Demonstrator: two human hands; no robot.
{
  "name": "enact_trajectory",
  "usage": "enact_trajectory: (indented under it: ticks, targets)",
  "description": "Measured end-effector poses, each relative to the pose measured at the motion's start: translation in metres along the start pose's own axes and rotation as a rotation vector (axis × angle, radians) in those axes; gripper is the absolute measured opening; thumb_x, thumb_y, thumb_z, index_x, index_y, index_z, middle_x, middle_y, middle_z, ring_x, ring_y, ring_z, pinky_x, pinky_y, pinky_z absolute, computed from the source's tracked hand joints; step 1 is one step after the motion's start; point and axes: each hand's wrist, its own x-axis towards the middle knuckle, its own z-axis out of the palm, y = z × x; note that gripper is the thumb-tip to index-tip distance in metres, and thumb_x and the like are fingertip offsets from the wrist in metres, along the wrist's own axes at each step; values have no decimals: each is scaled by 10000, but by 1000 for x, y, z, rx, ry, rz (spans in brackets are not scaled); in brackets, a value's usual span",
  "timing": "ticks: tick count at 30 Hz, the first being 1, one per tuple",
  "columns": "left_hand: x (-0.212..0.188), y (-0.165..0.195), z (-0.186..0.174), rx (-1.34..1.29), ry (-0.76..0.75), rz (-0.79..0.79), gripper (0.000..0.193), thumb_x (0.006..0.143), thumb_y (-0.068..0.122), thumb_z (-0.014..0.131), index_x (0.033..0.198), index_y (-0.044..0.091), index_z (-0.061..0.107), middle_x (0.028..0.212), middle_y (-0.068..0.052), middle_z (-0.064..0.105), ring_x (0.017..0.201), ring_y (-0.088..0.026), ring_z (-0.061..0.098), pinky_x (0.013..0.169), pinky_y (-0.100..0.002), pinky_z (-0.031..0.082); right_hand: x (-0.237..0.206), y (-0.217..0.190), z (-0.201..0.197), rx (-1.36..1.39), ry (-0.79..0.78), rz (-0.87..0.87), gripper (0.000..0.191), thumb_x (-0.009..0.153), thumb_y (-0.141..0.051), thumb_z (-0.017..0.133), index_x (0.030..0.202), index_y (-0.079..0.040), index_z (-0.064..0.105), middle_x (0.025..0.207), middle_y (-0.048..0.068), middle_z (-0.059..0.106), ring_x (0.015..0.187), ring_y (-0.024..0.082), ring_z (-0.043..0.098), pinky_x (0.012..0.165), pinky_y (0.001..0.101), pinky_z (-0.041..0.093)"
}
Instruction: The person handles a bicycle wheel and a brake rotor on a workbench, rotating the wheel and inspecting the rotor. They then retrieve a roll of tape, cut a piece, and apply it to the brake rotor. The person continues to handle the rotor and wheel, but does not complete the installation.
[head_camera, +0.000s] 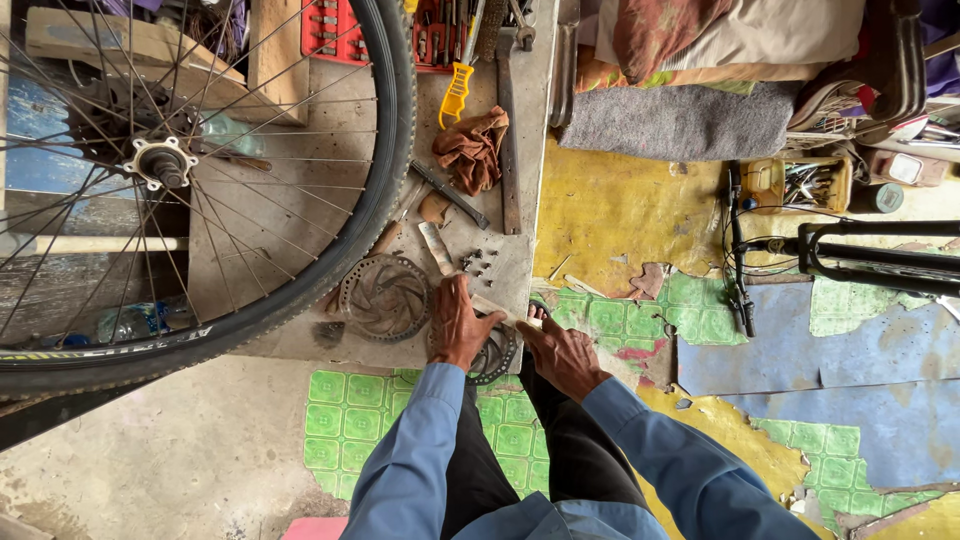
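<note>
Two brake discs (385, 296) lay on the counter (300, 340). The left hand (458, 325) pressed spread upon one (495, 355). The right hand (562, 352) pinched a thin strip (495, 308).

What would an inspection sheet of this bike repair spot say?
Surface: worn grey bench top, scuffed and stained.
Job's things: brake disc under the left hand; second brake disc lying beside it; small bolts loose behind.
Clutter: brown rag, yellow-handled tool, red tool tray.
Hands: left hand pressing flat on the disc; right hand gripping a thin tool, partly hidden.
Cables: black brake cables by the bicycle fork.
Surroundings: spoked bicycle wheel, peeling floor covering, folded blankets.
</note>
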Motion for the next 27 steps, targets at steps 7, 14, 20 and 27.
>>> enact_trajectory:
  ticks: [7, 14, 20, 27]
  targets:
    - [5, -10, -5, -141, -31, -67, 609, 719, 195, 911, 1156, 93, 499, 1171, -132, 579, 1116, -323, 578, 963, -452, 505, 0, -2, -4, 24, 34, -24, 333, 973, -202, 603, 1298, -174, 669, 907, 181, 669, 584, 343, 637, 478, 469, 501]
    - [13, -15, -22, -169, -96, -62, 491, 735, 89, 869, 1089, 64, 529, 1068, -123, 595, 974, -301, 611, 881, -452, 520, -2, -2, -5, 52, 35, -21, 317, 986, -210, 596, 1292, -183, 674, 891, 168, 665, 594, 336, 633, 494, 467, 500]
    - [9, -11, -27, -187, -122, -102, 408, 765, 49, 803, 1069, 84, 534, 1063, -116, 589, 938, -289, 645, 847, -429, 556, -6, -1, -6, 24, 8, -18, 316, 999, -232, 594, 1302, -186, 672, 851, 164, 653, 579, 332, 617, 499, 477, 495]
    - [-9, -2, -29, 10, 90, 94, 214, 929, 29, 632, 1111, 76, 530, 1117, -132, 593, 1064, -309, 623, 987, -442, 514, -9, -9, -13, 136, 90, 13, 473, 961, -273, 656, 1401, -116, 579, 863, 162, 687, 585, 339, 645, 503, 473, 514]
